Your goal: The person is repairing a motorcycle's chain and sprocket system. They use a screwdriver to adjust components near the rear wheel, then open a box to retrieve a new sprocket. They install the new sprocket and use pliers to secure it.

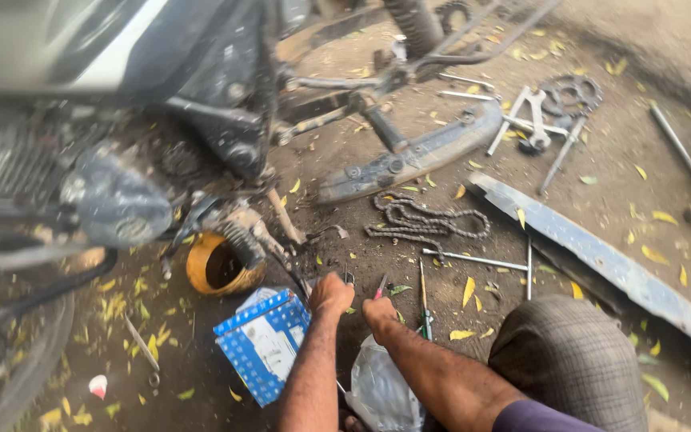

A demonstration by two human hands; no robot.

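Both hands are down on the dirt ground, near the middle. The left hand [331,294] is closed like a fist just past the blue box [264,344]. It may be holding a small tool with a red grip [381,286], but I cannot tell for sure. The right hand [379,314] is curled too, and I cannot tell what its fingers hold. It sits just above a clear plastic bag [381,392].

It looks like the person is picking up or sorting small parts by the motorbike [121,120]. The next move would need a firm grip and a short lift.

A screwdriver [424,300] lies just right of the hands. A bike chain [425,220] lies a bit farther off, with a thin rod [473,260] near it. A yellow bowl [216,264] sits under the bike, to the left of the hands. Far to the right lie spanners [531,120] and a sprocket [571,94]. A long metal strip [609,268] runs along the right side.

The person's knee [569,360] is close on the right. The bike crowds the left and far side. The most open ground is just past the hands, before the chain. The box and bag hem in the near side.
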